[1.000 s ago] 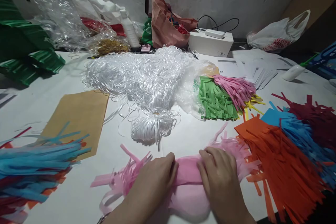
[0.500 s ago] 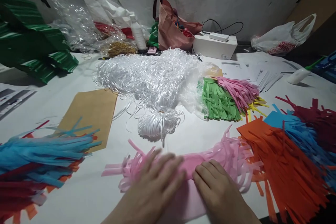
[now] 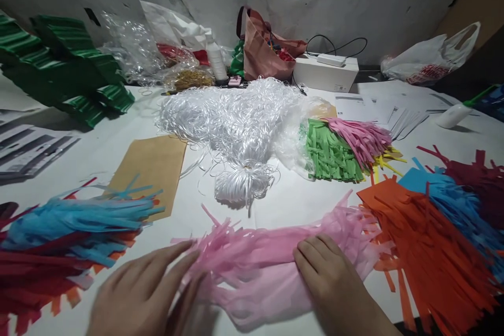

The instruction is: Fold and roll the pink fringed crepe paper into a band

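Since half a second ago, the left hand [image 3: 139, 283] has moved off the middle of the pink tissue fringe [image 3: 252, 247] to its left end, while the right hand [image 3: 326, 270] has stayed on the right part. This uncovers the solid pink band between the hands, so the work at the left has probably passed to the loose strips.

Picture a clock face centred on the pink fringe, with 12 o'clock farthest from the person. Between 8 and 9, the left hand is blurred; its fingers reach into the strips, but whether it grips any I cannot tell. Toward 4, the right hand rests on the paper, fingers close together and slightly bent; its thumb is hidden, so a pinch cannot be told.

The fringe lies spread across the near middle of a white worktop [image 3: 293, 197]. Farther out, a blue fringe bundle [image 3: 90, 220] lies at 9, a flat brown paper piece [image 3: 151, 168] at 10, a heap of shiny white ribbon [image 3: 228, 123] at 12, green fringe [image 3: 334, 152] between 1 and 2, and orange fringe [image 3: 425, 241] at 3, close beside the pink strips.
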Action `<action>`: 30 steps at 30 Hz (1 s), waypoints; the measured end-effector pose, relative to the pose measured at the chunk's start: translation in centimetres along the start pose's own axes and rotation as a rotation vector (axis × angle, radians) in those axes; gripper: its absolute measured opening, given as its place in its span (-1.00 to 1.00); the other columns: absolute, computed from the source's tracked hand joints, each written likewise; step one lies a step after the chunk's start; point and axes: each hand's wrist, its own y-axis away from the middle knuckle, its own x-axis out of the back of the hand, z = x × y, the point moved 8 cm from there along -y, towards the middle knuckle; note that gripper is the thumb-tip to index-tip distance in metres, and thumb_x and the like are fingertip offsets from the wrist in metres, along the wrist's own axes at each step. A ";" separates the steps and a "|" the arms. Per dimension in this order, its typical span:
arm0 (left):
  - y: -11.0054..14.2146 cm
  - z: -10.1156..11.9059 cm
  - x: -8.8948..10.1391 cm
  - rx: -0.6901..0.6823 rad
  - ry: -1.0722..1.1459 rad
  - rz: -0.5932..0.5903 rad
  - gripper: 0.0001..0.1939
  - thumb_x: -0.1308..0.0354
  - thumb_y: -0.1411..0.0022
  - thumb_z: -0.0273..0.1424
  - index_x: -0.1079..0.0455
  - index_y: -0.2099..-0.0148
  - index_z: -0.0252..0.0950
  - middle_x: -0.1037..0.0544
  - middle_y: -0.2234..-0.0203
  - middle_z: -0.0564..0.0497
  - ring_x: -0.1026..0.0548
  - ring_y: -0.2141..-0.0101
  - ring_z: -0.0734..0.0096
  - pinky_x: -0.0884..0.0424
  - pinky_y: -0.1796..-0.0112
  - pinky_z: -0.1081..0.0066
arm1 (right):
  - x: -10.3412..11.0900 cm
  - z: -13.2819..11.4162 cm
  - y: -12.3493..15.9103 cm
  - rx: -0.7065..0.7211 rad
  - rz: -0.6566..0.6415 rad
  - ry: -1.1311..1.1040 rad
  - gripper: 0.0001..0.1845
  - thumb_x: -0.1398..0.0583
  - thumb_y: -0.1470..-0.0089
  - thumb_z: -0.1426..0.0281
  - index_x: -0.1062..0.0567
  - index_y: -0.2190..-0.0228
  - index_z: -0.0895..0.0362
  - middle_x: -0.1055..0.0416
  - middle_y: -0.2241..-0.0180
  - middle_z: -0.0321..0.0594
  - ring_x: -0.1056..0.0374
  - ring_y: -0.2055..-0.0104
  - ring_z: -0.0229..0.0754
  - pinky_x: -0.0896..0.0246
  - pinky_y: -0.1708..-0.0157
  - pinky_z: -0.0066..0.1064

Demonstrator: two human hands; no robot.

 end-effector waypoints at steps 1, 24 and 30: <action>-1.0 1.6 -0.1 -0.055 0.048 0.005 -0.75 -0.05 -0.40 -0.36 -0.41 -0.06 -0.30 -0.59 0.08 -0.19 -0.47 0.10 0.07 -0.31 0.10 0.14 | -0.1 0.0 0.1 0.001 -0.005 -0.003 -0.60 -0.06 -0.01 0.64 -0.50 0.12 0.31 -0.46 0.21 -0.03 -0.29 0.12 0.01 -0.04 -0.14 -0.10; -3.2 7.6 -5.9 -0.152 0.455 -0.040 -0.76 0.05 -0.42 -0.51 -0.46 0.12 -0.23 -0.59 0.33 0.03 -0.44 0.32 0.30 -0.22 0.12 0.19 | 1.6 -0.2 1.2 0.025 0.202 0.069 -0.65 0.02 -0.32 0.57 -0.56 0.16 0.22 -0.60 0.15 -0.13 -0.42 -0.04 -0.09 0.07 -0.33 -0.08; -5.1 6.6 -7.1 -0.041 0.497 -0.267 -0.74 0.04 -0.29 -0.59 -0.39 0.36 -0.22 -0.52 0.44 0.05 -0.39 0.39 0.30 -0.13 0.24 0.25 | 1.6 1.7 1.4 -0.279 0.254 -0.068 -0.71 -0.02 -0.36 0.44 -0.51 0.31 0.08 -0.55 0.19 -0.22 -0.39 0.00 -0.14 0.12 -0.29 -0.12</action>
